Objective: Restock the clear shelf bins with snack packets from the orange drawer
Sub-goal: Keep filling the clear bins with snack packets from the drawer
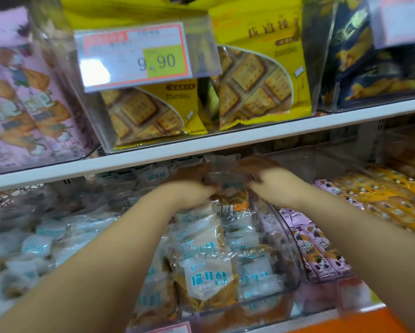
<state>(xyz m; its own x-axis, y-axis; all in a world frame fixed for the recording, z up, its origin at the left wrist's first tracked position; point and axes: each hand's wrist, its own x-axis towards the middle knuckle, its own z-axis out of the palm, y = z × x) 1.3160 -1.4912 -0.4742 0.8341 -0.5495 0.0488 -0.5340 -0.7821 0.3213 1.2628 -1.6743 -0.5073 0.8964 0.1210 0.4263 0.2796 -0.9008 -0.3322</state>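
Above a clear plastic bin, hands grip a crinkly packet.

Both bare arms are stretched forward and up, with the wrists held close together. The left hand and the right hand are curled, and a small packet is gripped between them. The fingers are blurred.

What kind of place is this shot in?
Most likely a shop's snack aisle: a price tag reading 9.90 on a clear bin, a white shelf board carrying bins of yellow biscuit packs, and the left hand and right hand holding a snack packet over a lower bin.
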